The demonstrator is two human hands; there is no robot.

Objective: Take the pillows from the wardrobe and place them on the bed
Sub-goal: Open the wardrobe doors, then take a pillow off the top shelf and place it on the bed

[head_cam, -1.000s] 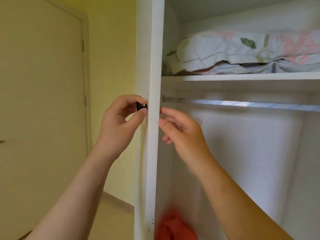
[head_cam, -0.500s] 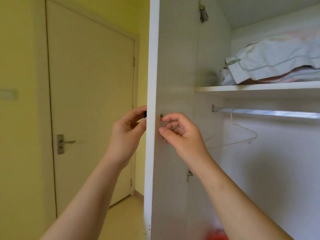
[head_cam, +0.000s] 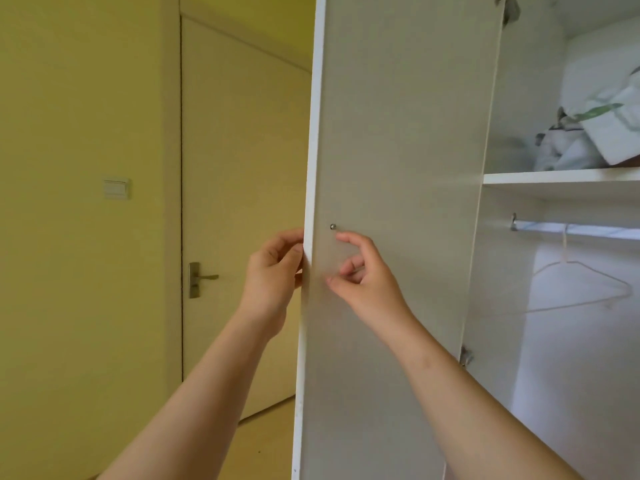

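Swung wider than half a second ago: tall white laminate wardrobe door (head_cam: pixel 398 133), with far more of its inner face turned to the camera. Beyond it, showing in full, beige room door (head_cam: pixel 242 202) with a metal lever handle (head_cam: pixel 199 278). Shifted to the right edge of view with that swing: pale floral pillows (head_cam: pixel 602 133), stacked on the white upper shelf (head_cam: pixel 561 176) inside the wardrobe, above the metal hanging rail (head_cam: pixel 575 231) and a thin white wire hanger (head_cam: pixel 581 292). Touched by neither hand.

Left hand (head_cam: pixel 273 271) curled at the door's outer edge, thumb along that edge, fingers gone behind the panel. Impossible to tell whether pinching the black knob seen earlier, now hidden. Right hand (head_cam: pixel 363 275) at the inner face just below a small round metal screw head (head_cam: pixel 333 226), fingers loosely bent, thumb tip near the panel, nothing held.

By the look of it, still the door-opening step, nearly finished. Looks wide enough now for a reach to the shelf. Next, probably: letting go of the door, then reaching up and right for the pillows. No bed in view.
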